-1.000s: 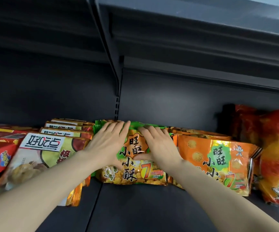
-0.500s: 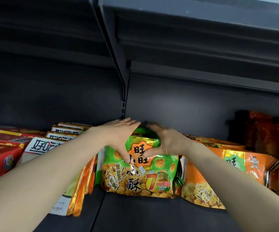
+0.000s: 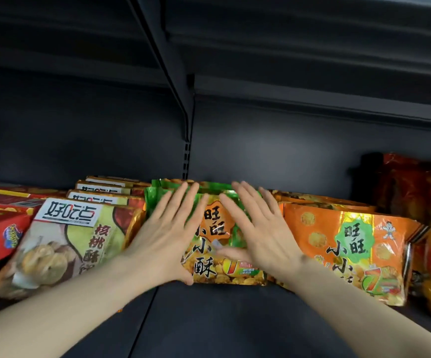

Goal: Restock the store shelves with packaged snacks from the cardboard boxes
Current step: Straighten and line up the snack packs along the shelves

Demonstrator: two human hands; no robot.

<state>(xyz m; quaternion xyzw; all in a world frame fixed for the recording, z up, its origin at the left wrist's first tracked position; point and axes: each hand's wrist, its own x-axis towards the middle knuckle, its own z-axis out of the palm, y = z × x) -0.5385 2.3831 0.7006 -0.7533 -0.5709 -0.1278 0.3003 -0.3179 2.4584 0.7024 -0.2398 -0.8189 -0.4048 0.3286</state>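
Green snack bag (image 3: 210,257) lies leaned back at the front of the dark shelf (image 3: 209,319), left hand (image 3: 166,239) and right hand (image 3: 259,235) flat on it, fingers straight and spread. Orange bag (image 3: 348,250) sits just right, walnut cookie bag (image 3: 72,244) left, more green bags stacked behind.

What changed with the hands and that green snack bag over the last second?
Both hands, left hand and right hand, stood the green bag up by its top, then laid it back and now press flat on it, fingers spread. The neighbouring orange bag and walnut-cookie bag stayed put.
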